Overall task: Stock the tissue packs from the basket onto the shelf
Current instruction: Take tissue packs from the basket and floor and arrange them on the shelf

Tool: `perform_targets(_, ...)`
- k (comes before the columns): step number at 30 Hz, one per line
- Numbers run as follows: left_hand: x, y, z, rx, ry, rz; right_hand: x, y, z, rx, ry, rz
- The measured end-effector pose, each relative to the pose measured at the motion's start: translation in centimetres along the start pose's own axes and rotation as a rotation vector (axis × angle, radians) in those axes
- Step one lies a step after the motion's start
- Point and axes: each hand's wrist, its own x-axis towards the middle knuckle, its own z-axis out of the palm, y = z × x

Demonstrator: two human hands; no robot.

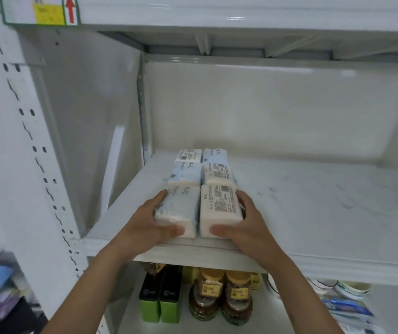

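Two front tissue packs [198, 209] (pale blue, white barcoded), gripped by left hand [149, 222], right hand [246, 225]

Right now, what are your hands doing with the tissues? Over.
Left hand grips front-left tissue pack; right hand grips front-right pack. Both on shelf, behind them four packs. Nothing blocking.

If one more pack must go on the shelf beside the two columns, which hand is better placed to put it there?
Probably the right hand. The shelf is bare on the right of the packs, and that hand already holds that side. The left hand is near the side wall.
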Motion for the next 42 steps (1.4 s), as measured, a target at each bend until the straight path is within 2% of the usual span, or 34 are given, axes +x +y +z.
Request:
perform_targets(6, 0.9, -0.3, 0.6, -0.004, 0.055, 0.062, 0.9, 0.6, 0.3, 0.02, 0.072, -0.003)
perform_targets(11, 0.5, -0.9, 1.1, -0.018, 0.167, 0.098, 0.8, 0.6, 0.3, -0.012, 0.101, -0.005)
perform_targets(18, -0.4, -0.9, 2.4, 0.02, 0.309, 0.15, 0.6, 0.0, 1.5, -0.167, 0.237, -0.07)
perform_targets(22, -1.6, -0.3, 2.8, 0.039, 0.327, 0.154, 0.1, 0.0, 2.4, -0.267, 0.303, -0.142)
perform_targets(26, -3.3, 1.3, 3.8, -0.027, 0.385, 0.187, -0.5, 0.1, 2.8, -0.346, 0.304, -0.241)
perform_targets(29, -5.3, 1.7, 5.0, -0.227, 0.424, 0.083, -0.8, 0.1, 2.9, -0.371, 0.338, -0.296)
perform_targets(33, -9.1, 0.2, 7.0, -0.248, 0.673, 0.06, -1.7, 0.1, 3.1, -0.39, 0.338, -0.432)
perform_targets(36, -12.2, -2.6, 8.8, -0.178, 0.801, 0.047, -3.6, 1.5, 3.0, -0.408, 0.402, -0.723)
perform_targets(38, -14.2, -5.4, 10.2, -0.105, 0.779, -0.006, -6.4, 4.0, 3.5, -0.45, 0.412, -0.91)
perform_targets(39, -15.3, -7.1, 11.1, -0.075, 0.74, -0.038, -8.1, 5.7, 3.8, -0.474, 0.361, -0.939)
perform_targets(42, -18.6, -12.8, 14.3, -0.031, 0.547, -0.197, -13.6, 11.7, 5.0, -0.556, 0.102, -0.792)
